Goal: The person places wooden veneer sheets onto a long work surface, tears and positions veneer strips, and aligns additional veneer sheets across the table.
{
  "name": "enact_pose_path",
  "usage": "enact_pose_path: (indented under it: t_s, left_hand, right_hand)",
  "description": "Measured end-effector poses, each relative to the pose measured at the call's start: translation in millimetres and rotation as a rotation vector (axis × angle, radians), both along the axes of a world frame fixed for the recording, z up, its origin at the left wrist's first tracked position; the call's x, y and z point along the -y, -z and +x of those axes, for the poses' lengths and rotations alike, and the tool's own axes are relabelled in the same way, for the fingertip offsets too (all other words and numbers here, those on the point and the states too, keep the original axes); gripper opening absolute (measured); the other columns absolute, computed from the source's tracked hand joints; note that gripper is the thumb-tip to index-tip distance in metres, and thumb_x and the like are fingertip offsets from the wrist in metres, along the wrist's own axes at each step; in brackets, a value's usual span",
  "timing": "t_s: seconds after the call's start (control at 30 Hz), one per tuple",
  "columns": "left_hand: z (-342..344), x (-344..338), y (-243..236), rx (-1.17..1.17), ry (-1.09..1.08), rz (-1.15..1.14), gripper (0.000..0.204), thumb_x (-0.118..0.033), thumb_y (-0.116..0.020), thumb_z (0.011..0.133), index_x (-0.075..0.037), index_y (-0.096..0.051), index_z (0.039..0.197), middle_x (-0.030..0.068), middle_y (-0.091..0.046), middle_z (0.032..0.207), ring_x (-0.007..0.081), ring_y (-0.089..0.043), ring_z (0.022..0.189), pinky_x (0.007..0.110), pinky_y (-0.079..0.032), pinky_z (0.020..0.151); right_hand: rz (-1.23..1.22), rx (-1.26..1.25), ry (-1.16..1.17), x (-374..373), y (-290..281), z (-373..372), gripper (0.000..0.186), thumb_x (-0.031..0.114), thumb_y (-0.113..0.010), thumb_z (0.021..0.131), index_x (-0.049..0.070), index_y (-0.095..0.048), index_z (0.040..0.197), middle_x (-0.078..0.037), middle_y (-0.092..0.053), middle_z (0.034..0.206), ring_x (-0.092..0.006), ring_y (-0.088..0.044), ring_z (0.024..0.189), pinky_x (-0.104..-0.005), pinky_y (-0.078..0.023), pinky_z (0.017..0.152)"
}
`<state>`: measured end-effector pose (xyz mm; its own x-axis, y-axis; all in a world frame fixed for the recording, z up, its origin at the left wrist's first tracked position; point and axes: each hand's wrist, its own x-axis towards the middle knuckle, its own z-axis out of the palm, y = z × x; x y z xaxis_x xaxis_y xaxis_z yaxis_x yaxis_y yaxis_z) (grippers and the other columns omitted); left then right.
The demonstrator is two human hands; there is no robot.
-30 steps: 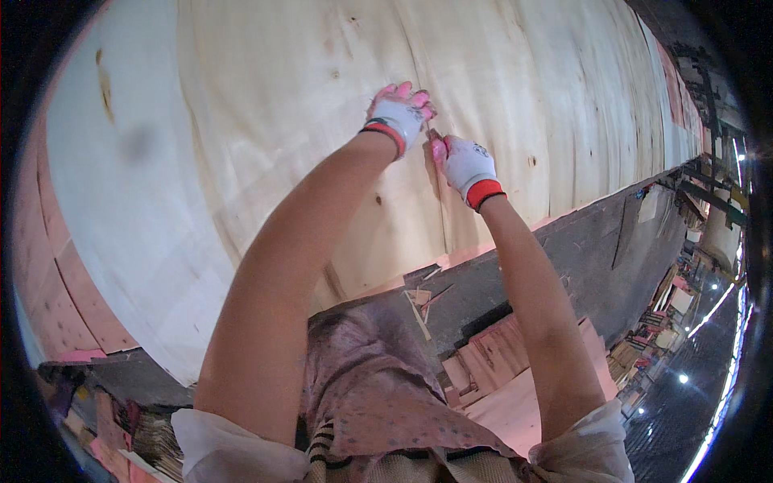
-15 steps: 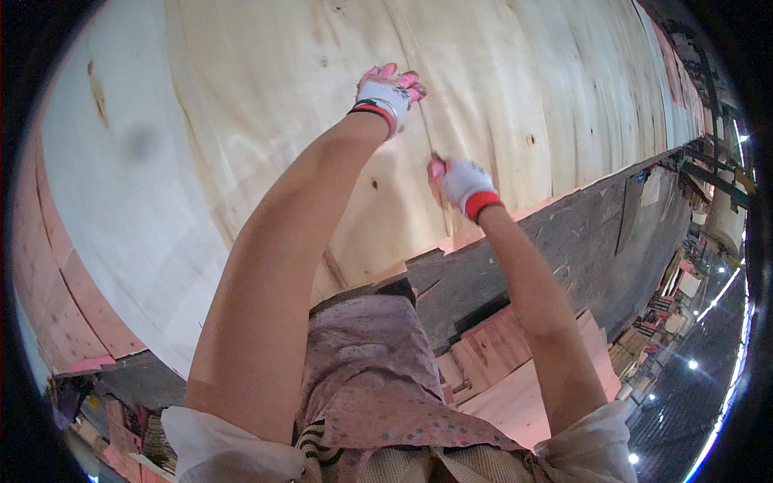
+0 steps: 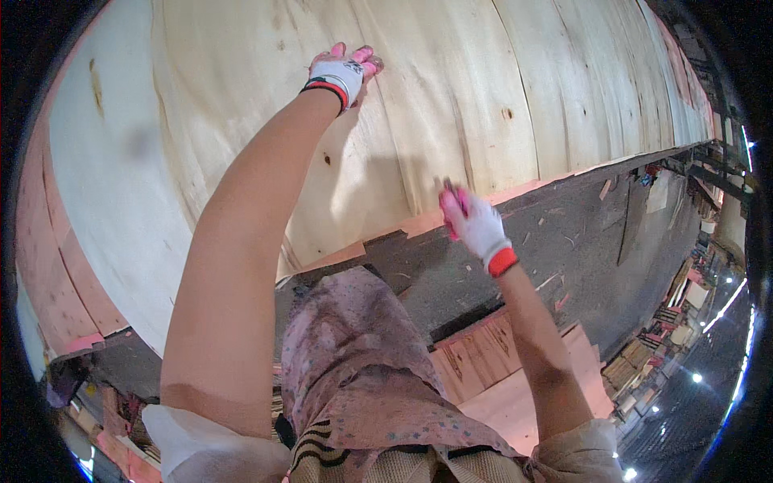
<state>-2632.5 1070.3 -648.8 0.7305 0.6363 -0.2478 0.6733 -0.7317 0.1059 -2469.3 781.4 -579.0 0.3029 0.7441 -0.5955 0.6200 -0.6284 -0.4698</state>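
Note:
My left hand (image 3: 342, 72), in a white glove with pink fingers and a red cuff, lies with fingers spread on a pale wood veneer sheet (image 3: 266, 105). The sheet has a small dark knot near my forearm. My right hand (image 3: 477, 225), gloved alike, is closed just past the sheet's near edge. From its fingers sticks a small thin tool (image 3: 445, 186), its tip pointing to the veneer; blur hides its kind. A pinkish-red sheet (image 3: 427, 222) shows as a ragged strip under the pale veneer's near edge.
A dark, scrap-strewn surface (image 3: 580, 225) runs along the near side. Below it lie pinkish wood sheets (image 3: 515, 402), right of my apron (image 3: 354, 346). More reddish sheets (image 3: 60, 258) show at the far left. Stacked wood pieces (image 3: 636, 362) stand at the right.
My left hand has moved left and slightly away, and the veneer under it appears shifted the same way. My right hand has drawn back from the veneer toward the near side.

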Motion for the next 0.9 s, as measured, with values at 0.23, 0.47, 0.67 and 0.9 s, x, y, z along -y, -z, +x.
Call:
enact_pose_path:
  t_s: [0.23, 0.47, 0.67, 0.9]
  left_hand:
    - [-6, 7, -25, 0.083, -0.201, -0.203, 0.059, -0.011, -0.063, 0.076, -0.033, -0.049, 0.128, 0.0049, -0.026, 0.149, 0.0302, -0.033, 0.132, 0.034, -0.036, 0.104]
    - [-2, -3, 3, 0.105, -0.066, -0.127, 0.072, -0.005, -0.069, 0.067, -0.034, -0.046, 0.129, -0.004, -0.026, 0.149, 0.0336, -0.029, 0.134, 0.04, -0.036, 0.105]
    - [4, -2, -2, 0.04, -0.114, -0.192, 0.064, -0.007, -0.059, 0.076, -0.034, -0.043, 0.131, -0.0052, -0.026, 0.149, 0.0308, -0.028, 0.135, 0.046, -0.034, 0.106]
    - [1, -5, -3, 0.08, -0.141, -0.189, 0.047, -0.015, -0.048, 0.088, -0.036, -0.044, 0.13, -0.007, -0.027, 0.149, 0.027, -0.026, 0.136, 0.046, -0.028, 0.109]
  right_hand:
    - [0.163, -0.052, -0.158, -108, 16, 3, 0.043, 0.046, -0.041, 0.092, 0.007, -0.057, 0.094, -0.014, -0.061, 0.069, -0.027, -0.062, 0.061, -0.0401, -0.049, 0.064]
    - [0.036, -0.088, -0.222, -170, 28, -1, 0.046, 0.047, -0.04, 0.091, 0.004, -0.057, 0.087, -0.016, -0.061, 0.07, -0.027, -0.062, 0.057, -0.04, -0.049, 0.063]
    - [0.044, 0.082, -0.381, -180, 62, -6, 0.049, 0.046, -0.037, 0.092, 0.003, -0.06, 0.086, -0.021, -0.064, 0.078, -0.0333, -0.064, 0.068, -0.0426, -0.05, 0.065]
    - [-0.189, 0.066, -0.304, -197, 43, -19, 0.053, 0.047, -0.035, 0.092, 0.002, -0.06, 0.082, -0.017, -0.06, 0.063, -0.0279, -0.062, 0.055, -0.0408, -0.049, 0.058]
